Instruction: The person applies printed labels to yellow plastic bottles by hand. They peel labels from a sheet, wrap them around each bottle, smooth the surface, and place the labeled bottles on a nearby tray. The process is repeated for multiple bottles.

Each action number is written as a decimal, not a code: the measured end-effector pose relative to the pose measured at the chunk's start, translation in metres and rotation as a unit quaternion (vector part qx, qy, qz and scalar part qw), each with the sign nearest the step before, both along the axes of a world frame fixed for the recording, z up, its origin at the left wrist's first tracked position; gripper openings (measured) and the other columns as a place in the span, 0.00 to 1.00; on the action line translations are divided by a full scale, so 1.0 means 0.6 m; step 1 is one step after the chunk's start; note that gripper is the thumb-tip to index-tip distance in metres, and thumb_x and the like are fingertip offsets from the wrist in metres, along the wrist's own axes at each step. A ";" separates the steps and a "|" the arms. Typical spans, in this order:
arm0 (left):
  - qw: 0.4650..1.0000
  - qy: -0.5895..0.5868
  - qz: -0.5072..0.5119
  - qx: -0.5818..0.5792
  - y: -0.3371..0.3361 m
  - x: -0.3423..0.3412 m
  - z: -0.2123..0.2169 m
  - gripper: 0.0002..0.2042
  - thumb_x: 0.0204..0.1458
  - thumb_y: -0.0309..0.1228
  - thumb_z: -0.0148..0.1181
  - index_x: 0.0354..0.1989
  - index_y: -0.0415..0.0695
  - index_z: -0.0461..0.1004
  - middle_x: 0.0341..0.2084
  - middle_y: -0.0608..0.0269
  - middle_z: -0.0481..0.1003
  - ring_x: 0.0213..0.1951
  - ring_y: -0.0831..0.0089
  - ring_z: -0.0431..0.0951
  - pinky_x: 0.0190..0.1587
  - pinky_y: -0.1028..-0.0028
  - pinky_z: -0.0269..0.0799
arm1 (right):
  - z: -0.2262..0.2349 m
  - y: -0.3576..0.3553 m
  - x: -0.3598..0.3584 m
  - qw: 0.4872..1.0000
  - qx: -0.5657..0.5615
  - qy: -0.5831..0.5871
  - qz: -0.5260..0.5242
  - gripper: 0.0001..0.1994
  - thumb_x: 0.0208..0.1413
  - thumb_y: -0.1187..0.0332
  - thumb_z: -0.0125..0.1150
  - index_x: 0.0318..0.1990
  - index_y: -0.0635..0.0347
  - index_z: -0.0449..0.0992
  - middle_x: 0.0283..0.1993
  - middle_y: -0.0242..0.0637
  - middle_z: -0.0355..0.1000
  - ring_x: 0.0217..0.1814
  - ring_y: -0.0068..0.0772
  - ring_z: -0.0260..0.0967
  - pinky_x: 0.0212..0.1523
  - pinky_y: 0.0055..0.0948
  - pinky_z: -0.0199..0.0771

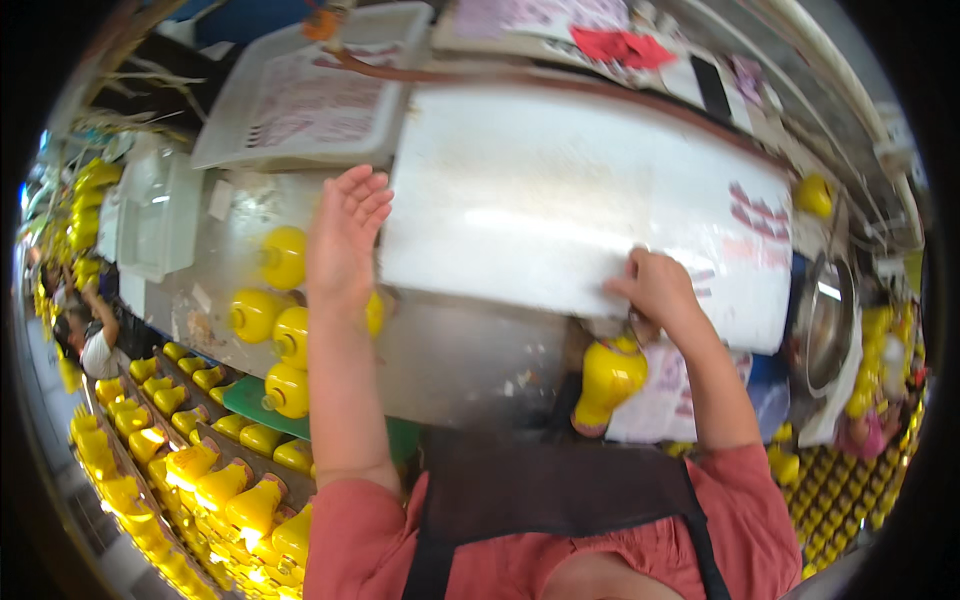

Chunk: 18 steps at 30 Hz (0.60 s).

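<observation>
My left hand (345,235) is flat and open with fingers together, pressed against the left edge of a large white sheet (560,200) that lies across the metal worktable (460,350). My right hand (655,290) grips the sheet's near edge, thumb under and fingers on top. Just below that hand stands a yellow bottle-shaped piece (608,378). Several more yellow bottles (275,320) stand on the table by my left forearm.
A white plastic tray (310,90) lies at the back left, a clear box (155,215) to its left. Rows of yellow bottles (190,470) fill racks at lower left. A metal bowl (825,320) sits at right. Another person (95,340) works far left.
</observation>
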State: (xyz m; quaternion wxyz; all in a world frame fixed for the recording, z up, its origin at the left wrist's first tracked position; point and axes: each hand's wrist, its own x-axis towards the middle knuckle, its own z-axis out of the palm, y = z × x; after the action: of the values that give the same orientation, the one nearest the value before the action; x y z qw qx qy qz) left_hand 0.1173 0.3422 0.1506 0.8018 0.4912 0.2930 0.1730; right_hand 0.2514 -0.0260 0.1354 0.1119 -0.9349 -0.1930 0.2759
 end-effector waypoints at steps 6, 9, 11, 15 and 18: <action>0.943 0.017 0.299 -0.142 0.140 0.117 -0.003 0.30 0.68 0.49 0.45 0.68 0.36 0.59 0.65 0.45 0.64 0.69 0.57 0.58 0.68 0.60 0.58 | -0.037 0.005 0.006 0.996 -0.067 0.029 0.051 0.22 0.38 0.51 0.77 0.27 0.59 0.75 0.29 0.46 0.76 0.37 0.50 0.75 0.38 0.44 0.74; 0.941 0.032 0.278 -0.191 0.202 0.167 -0.025 0.29 0.68 0.49 0.43 0.70 0.40 0.59 0.68 0.48 0.62 0.73 0.57 0.53 0.71 0.56 0.51 | -0.042 -0.003 0.004 0.998 -0.040 0.028 0.040 0.22 0.37 0.52 0.78 0.27 0.59 0.74 0.29 0.45 0.76 0.36 0.50 0.75 0.38 0.43 0.74; 0.964 0.012 0.213 -0.158 0.228 0.193 -0.049 0.27 0.69 0.48 0.41 0.70 0.44 0.60 0.69 0.53 0.62 0.73 0.58 0.53 0.72 0.54 0.47 | -0.045 -0.005 0.003 0.999 -0.032 0.020 0.038 0.22 0.36 0.53 0.78 0.26 0.59 0.73 0.27 0.45 0.75 0.34 0.50 0.75 0.36 0.43 0.73; 0.945 -0.043 0.213 -0.246 0.256 0.255 -0.110 0.24 0.68 0.44 0.38 0.69 0.49 0.64 0.69 0.61 0.64 0.70 0.58 0.58 0.72 0.54 0.47 | -0.050 -0.006 0.002 0.999 -0.020 0.007 0.036 0.22 0.35 0.55 0.79 0.25 0.59 0.72 0.25 0.44 0.74 0.32 0.50 0.74 0.34 0.43 0.73; 0.917 -0.055 0.271 -0.287 0.273 0.287 -0.154 0.23 0.68 0.42 0.39 0.68 0.49 0.65 0.68 0.62 0.65 0.68 0.59 0.61 0.70 0.55 0.50 | -0.052 -0.005 0.001 1.000 -0.014 0.006 0.026 0.22 0.34 0.55 0.80 0.25 0.60 0.72 0.24 0.44 0.74 0.30 0.49 0.74 0.33 0.42 0.73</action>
State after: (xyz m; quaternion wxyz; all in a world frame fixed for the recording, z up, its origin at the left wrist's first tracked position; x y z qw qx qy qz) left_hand 0.2897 0.5060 0.0583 0.8455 0.1319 0.4072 0.3192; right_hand 0.2518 -0.0291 0.1043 0.0933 -0.9293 -0.2126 0.2871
